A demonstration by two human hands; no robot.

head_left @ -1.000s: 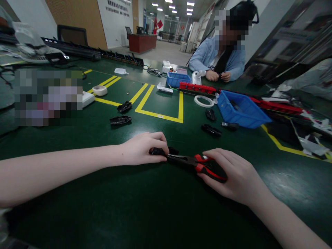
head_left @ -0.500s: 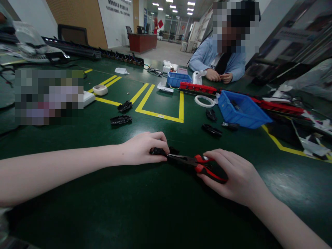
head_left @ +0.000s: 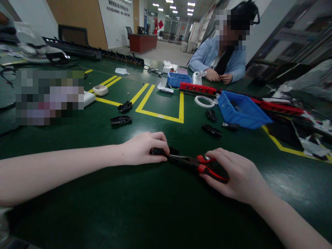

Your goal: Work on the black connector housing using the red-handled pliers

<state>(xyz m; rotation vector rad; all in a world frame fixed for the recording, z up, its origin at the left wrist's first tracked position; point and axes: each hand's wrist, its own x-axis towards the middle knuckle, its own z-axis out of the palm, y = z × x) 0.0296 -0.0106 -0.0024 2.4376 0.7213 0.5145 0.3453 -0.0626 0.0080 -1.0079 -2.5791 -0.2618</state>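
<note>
My left hand grips a small black plastic part low over the green table, thumb and fingers closed around it. Red-and-black long-nose pliers are held by their handles in my right hand. Their jaw tips reach the right end of the black part, beside my left fingertips; whether they bite on it I cannot tell. More dark material shows just behind the tips. Several similar black parts lie farther off, among them one at the left and one at the right.
A blue bin stands at the right, with a white tape ring beside it. Farther back are a smaller blue bin and a red strip. A tape roll lies left. Across the table sits a person.
The pliers and my right hand have shifted very slightly to the right. My left hand keeps its hold on the black part. The person opposite has turned their head a little.
</note>
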